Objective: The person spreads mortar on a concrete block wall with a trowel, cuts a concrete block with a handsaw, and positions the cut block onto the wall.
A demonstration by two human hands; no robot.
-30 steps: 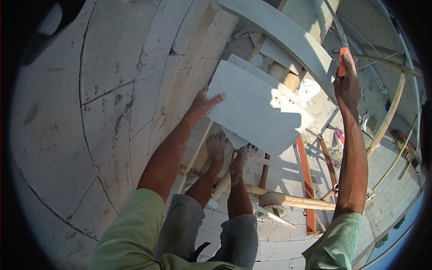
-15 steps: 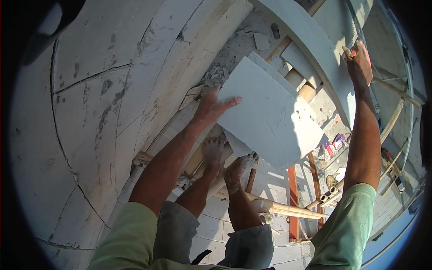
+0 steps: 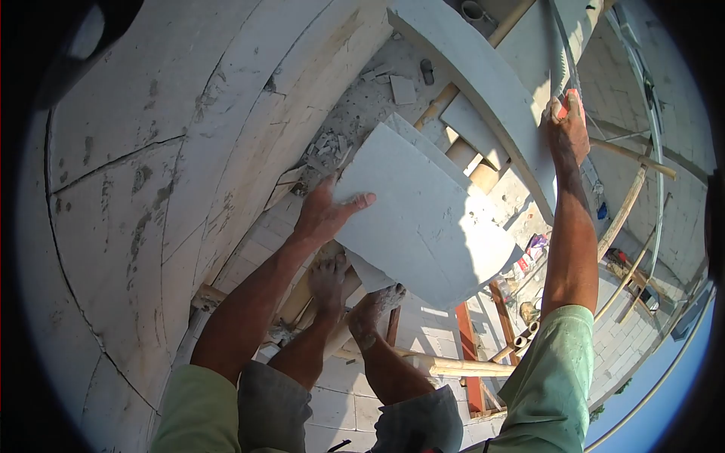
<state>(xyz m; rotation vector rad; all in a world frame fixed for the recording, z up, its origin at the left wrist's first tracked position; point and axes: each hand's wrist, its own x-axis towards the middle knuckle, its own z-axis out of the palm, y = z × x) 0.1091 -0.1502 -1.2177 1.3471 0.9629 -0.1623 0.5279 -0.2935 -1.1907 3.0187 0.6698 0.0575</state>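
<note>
My left hand [image 3: 328, 210] grips the left edge of a pale block [image 3: 423, 215], its thumb lying over the top face. Another light slab shows under the block's upper edge. The block's lower right corner is rounded, and sunlight falls on its right side. Up at the right, my right hand [image 3: 568, 128] is closed round the orange-red handle of a saw [image 3: 563, 57], whose toothed blade points upward, apart from the block. My bare feet are below the block, partly hidden by it.
A block wall [image 3: 189, 136] rises on the left. A long curved slab [image 3: 483, 83] crosses the upper middle, near my right hand. Bamboo poles [image 3: 468, 367] and red-brown beams [image 3: 468, 340] lie below. Rubble [image 3: 330, 147] sits beside the wall.
The view has shifted. My right hand and the saw first moved away to the right, then came back left. My left hand still grips the block.
</note>
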